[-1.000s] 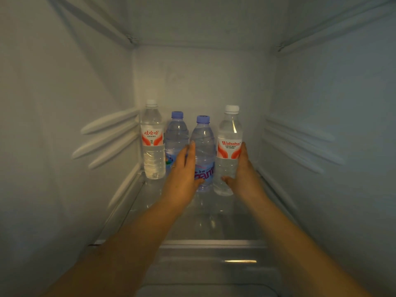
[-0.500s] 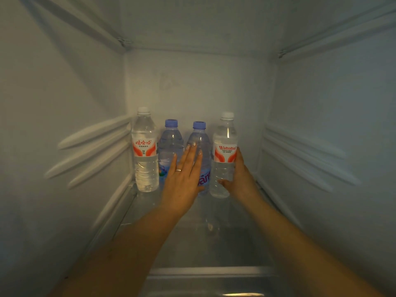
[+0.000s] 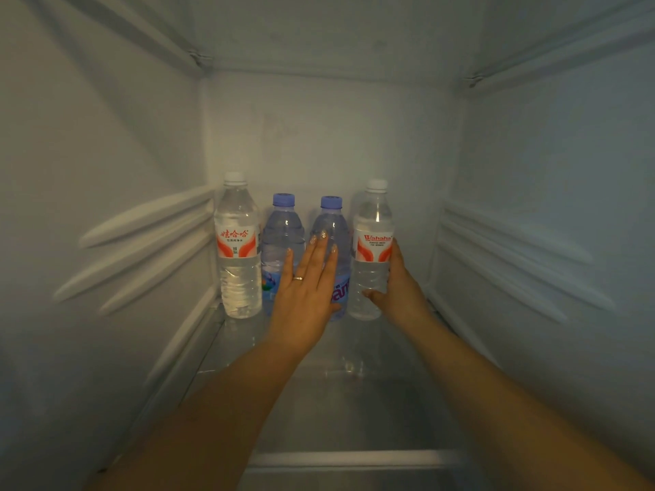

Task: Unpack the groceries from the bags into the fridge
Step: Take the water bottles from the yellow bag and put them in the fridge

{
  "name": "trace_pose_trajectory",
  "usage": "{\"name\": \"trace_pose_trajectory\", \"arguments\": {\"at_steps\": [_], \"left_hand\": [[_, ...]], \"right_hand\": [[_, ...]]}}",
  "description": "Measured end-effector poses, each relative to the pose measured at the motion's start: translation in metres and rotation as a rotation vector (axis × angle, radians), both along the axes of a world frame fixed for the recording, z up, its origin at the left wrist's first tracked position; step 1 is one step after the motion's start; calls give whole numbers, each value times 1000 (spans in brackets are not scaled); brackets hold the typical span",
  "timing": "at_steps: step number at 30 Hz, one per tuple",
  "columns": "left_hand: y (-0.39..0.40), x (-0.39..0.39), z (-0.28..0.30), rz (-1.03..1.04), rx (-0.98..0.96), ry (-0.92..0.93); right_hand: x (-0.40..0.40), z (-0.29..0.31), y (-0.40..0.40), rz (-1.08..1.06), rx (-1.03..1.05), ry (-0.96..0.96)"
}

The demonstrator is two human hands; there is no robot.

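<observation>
As four water bottles stand in a row at the back of a fridge shelf (image 3: 319,402), a person steadies the two on the right. The left hand (image 3: 304,295) lies flat with straight, slightly spread fingers against the second blue-capped bottle (image 3: 331,225), its fingertips (image 3: 323,236) just below the bottle's shoulder. The right hand (image 3: 398,288) wraps the right-hand white-capped bottle (image 3: 372,221) from its outer side, thumb curled under the label and the other fingers hidden behind it.

To finish the placement well, the right hand should probably ease the bottle back until it is level with its neighbours, then let go gently, while the left palm keeps the blue-capped bottle from tipping.

All four bottles are upright, clear and full. The white-capped pair carry red-and-white labels and stand at either end; the other white-capped bottle (image 3: 236,249) is well to the left of the left fingertips, beside the fridge wall. The first blue-capped bottle (image 3: 281,235) stands just left of those fingers, shorter and blue-tinted like its twin.
</observation>
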State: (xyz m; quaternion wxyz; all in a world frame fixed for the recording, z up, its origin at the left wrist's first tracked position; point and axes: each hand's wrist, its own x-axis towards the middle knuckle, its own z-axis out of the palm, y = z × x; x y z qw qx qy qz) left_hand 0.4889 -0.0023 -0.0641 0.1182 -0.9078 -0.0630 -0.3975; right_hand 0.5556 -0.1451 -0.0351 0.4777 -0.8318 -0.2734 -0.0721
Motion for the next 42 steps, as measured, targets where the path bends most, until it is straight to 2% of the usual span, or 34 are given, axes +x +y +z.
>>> {"name": "trace_pose_trajectory", "arguments": {"at_steps": [8, 12, 16, 21, 27, 35, 38, 42], "left_hand": [[-8, -26, 14, -51, -87, 105], [-14, -50, 16, -135, -232, 23], [-30, -74, 21, -187, -322, 55], [-54, -107, 20, -295, -335, 132], [-84, -166, 9, -477, -348, 187], [-126, -259, -41, -711, -362, 299], [-151, -299, -66, -785, -321, 362], [-194, -343, -107, -887, -168, 477]], "right_hand": [[-24, 17, -19, 2, -49, -79], [-50, 25, -40, -93, -191, -206], [-83, 28, -59, -174, -358, -309], [-134, 26, -90, -252, -543, -420], [-214, 3, -130, -339, -600, -386], [-344, -56, -170, -478, -586, -290], [-396, -81, -192, -521, -568, -219], [-467, -111, -230, -633, -540, -103]]}}
